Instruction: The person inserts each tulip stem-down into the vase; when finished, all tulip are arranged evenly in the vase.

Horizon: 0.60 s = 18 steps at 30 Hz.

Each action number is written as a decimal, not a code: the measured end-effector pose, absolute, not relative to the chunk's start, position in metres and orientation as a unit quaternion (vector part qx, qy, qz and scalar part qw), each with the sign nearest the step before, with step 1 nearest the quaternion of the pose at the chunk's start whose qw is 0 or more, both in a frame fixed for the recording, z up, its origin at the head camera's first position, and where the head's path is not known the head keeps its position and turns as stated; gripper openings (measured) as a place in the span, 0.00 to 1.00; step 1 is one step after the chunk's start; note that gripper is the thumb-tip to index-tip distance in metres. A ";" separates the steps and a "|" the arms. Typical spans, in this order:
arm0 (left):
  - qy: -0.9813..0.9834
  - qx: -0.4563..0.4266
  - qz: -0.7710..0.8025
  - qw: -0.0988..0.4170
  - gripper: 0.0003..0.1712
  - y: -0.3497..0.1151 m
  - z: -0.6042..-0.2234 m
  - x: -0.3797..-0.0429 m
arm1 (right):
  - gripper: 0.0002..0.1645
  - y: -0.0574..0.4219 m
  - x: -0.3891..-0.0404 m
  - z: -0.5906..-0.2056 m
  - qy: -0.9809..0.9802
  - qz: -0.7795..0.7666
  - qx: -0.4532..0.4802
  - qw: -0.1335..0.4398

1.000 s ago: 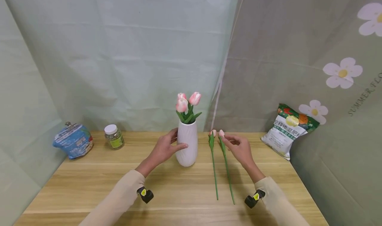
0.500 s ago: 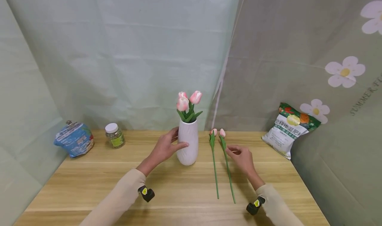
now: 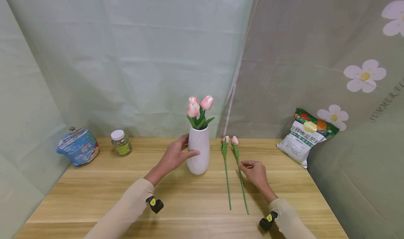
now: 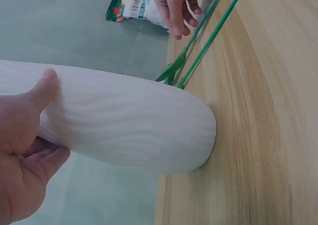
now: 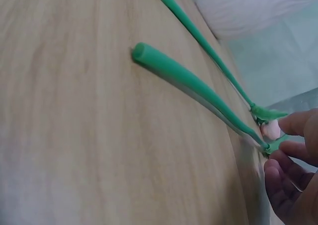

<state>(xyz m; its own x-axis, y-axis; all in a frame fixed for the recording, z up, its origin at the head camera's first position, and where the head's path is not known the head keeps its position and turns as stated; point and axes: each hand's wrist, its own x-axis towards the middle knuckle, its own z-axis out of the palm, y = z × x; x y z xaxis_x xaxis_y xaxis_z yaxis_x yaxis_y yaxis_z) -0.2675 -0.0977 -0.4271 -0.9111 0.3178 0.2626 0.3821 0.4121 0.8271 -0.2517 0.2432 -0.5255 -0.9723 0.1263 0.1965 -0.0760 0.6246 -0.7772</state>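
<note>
A white ribbed vase stands upright on the wooden table with several pink-and-white tulips in it. My left hand grips its side, thumb across the front and fingers round the back. To the vase's right, two more tulips lie side by side, a nearer-to-vase tulip and a right-hand tulip, blooms toward the wall. My right hand hovers at the right-hand tulip's stem, fingertips overlapping it. In the right wrist view its thumb and fingers are loosely bent and apart, with nothing between them.
At the table's back left are a blue bag and a white-lidded jar. A white-and-green bag leans at the back right. Pale cloth sheets hang behind the table.
My right hand has moved from the right-hand tulip's bloom down along its stem, toward me. The left hand stays on the vase, and the tulips lie where they were.
</note>
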 end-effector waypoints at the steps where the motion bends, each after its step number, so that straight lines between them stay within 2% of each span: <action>1: -0.839 -0.209 -0.501 0.032 0.49 -0.098 -0.427 -0.267 | 0.13 0.243 -0.252 -0.526 -0.895 0.431 -0.016 0.115; 18: -0.841 -0.206 -0.500 0.030 0.49 -0.098 -0.427 -0.267 | 0.11 0.243 -0.256 -0.532 -0.904 0.413 -0.019 0.106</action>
<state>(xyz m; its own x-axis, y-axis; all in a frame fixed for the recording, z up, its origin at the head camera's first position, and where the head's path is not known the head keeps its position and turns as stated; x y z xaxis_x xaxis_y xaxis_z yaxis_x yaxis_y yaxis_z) -0.2675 -0.0982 -0.4270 -0.9135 0.3160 0.2564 0.3762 0.4159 0.8279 -0.2556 0.2425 -0.5316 -0.9769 0.1223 0.1754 -0.0523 0.6586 -0.7507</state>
